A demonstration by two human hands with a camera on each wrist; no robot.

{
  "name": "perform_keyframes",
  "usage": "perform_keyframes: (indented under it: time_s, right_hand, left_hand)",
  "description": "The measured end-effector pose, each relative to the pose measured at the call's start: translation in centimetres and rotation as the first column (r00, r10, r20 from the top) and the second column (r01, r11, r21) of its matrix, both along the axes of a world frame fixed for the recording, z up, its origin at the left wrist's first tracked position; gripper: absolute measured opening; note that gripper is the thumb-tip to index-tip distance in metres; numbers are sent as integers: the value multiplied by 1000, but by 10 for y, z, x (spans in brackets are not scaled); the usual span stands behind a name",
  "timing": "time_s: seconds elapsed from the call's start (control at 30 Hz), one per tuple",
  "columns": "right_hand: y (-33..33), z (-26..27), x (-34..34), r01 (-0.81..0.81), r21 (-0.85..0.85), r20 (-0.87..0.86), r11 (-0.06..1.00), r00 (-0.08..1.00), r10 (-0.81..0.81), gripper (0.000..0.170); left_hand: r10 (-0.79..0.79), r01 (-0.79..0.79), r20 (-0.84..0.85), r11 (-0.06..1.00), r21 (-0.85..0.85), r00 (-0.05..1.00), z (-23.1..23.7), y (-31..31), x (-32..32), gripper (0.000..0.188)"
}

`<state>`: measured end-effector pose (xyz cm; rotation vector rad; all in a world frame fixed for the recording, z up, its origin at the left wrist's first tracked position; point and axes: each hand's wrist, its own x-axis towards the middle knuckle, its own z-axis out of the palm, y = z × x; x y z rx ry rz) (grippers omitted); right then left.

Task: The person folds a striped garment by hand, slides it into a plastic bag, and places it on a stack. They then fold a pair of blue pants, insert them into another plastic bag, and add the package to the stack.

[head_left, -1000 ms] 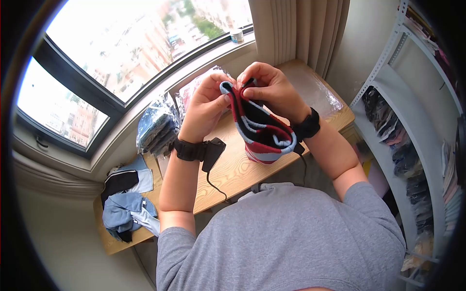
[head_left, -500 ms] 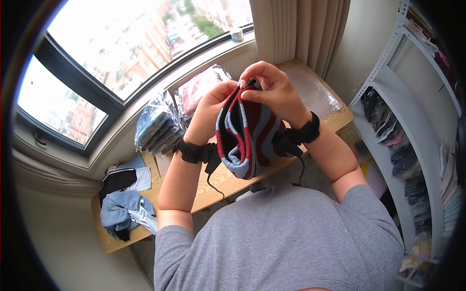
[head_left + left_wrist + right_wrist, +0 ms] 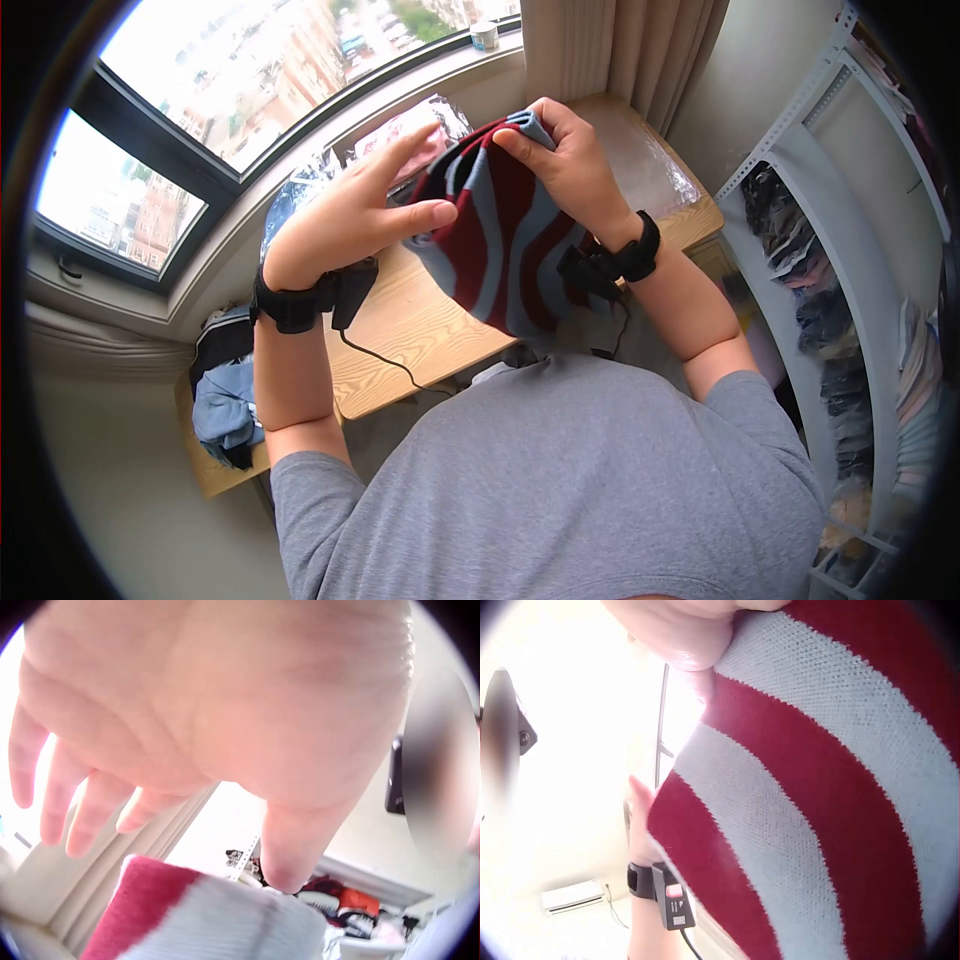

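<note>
A knitted cloth (image 3: 510, 230) with dark red and grey-blue wavy stripes hangs in the air over the table's front edge. My right hand (image 3: 580, 170) pinches its upper folded corner between thumb and fingers. Beside its left edge, my left hand (image 3: 345, 215) has its fingers spread and thumb out. In the left wrist view that palm (image 3: 217, 697) faces the camera, with the striped cloth (image 3: 225, 915) below the fingers. The right wrist view shows the cloth (image 3: 802, 787) close up, hanging from the right hand (image 3: 697, 637).
Plastic-wrapped garments (image 3: 425, 130) lie at the wooden table's (image 3: 400, 340) window side. Blue and black clothes (image 3: 225, 395) are heaped at the left end. Clear plastic (image 3: 650, 165) lies at the right. A metal shelf (image 3: 800, 200) of clothes stands at the right, and a cup (image 3: 484, 37) on the sill.
My left hand has come off the cloth and moved left, its fingers spreading. The cloth has swung out flatter, showing its striped side, with the right hand still gripping its top.
</note>
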<state>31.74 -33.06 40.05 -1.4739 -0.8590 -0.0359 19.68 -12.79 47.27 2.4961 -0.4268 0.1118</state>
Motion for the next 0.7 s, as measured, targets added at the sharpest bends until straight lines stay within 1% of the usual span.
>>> perform_keyframes:
  time_s: [0.03,0.07,0.1,0.17,0.2,0.23,0.27,0.3,0.33,0.37,0.4,0.43,0.47,0.5,0.57,0.6,0.63,0.67,0.7]
  right_hand:
    - [2,1,-4,29,21,41,999,999,-30,27]
    - [8,1,-10,56,87,60,995,996,-62,37]
    - [12,2,-16,50,83,55,995,997,-54,37]
    - [17,3,-26,92,166,105,982,988,-110,39]
    - [18,2,-28,80,174,114,981,988,-101,41]
    - [15,0,-27,83,170,107,982,989,-102,41]
    - [14,-1,-25,68,127,130,990,988,-84,42]
    - [12,-3,-20,53,83,151,995,986,-65,42]
    - [10,-11,-9,-69,66,89,995,994,62,40]
    - [5,-17,-1,-66,65,83,996,995,60,40]
    - [-3,-23,5,-106,-17,81,994,991,107,40]
    - [-11,-30,10,-147,-96,74,984,985,155,40]
    - [-21,-39,16,-150,-213,106,965,979,175,41]
    - [-28,-53,19,-150,-208,103,967,979,174,41]
    - [-36,-88,19,-240,-342,5,909,966,257,51]
    - [-38,-104,15,-288,-357,-54,889,956,288,53]
    - [-39,-117,9,-336,-367,-113,868,942,317,56]
    - [-39,-129,1,-348,-398,-153,849,938,312,56]
    - [-35,-149,-3,-360,-382,-173,851,932,318,57]
  left_hand:
    - [84,-96,97,987,127,992,3,-9,-3,83]
    - [90,-129,193,972,198,977,3,-17,-2,85]
    - [83,-154,268,954,259,960,3,-26,-1,85]
    - [162,-237,294,942,239,942,-6,-37,7,66]
    - [162,-234,287,942,239,944,-8,-36,12,66]
    - [159,-225,267,945,236,950,-11,-35,19,54]
    - [156,-215,246,948,234,957,-13,-33,25,44]
    - [61,-124,317,975,182,946,-16,-29,29,30]
    - [62,-112,270,979,173,961,-12,-28,27,30]
    - [63,-101,223,981,164,973,-4,-28,25,30]
    - [43,-88,244,980,178,969,1,-26,24,29]
    - [67,-95,196,986,137,978,8,-23,22,29]
    - [66,-93,202,988,126,977,13,-20,19,29]
    - [66,-92,209,989,117,976,18,-17,14,29]
    - [32,-67,234,988,140,972,31,-15,7,30]
    - [-2,-40,257,987,157,966,35,-14,3,31]
    - [-11,-31,246,986,166,969,38,-11,0,31]
    - [6,-48,242,984,170,970,39,-8,-3,30]
    - [22,-64,238,983,173,971,40,-4,-6,29]
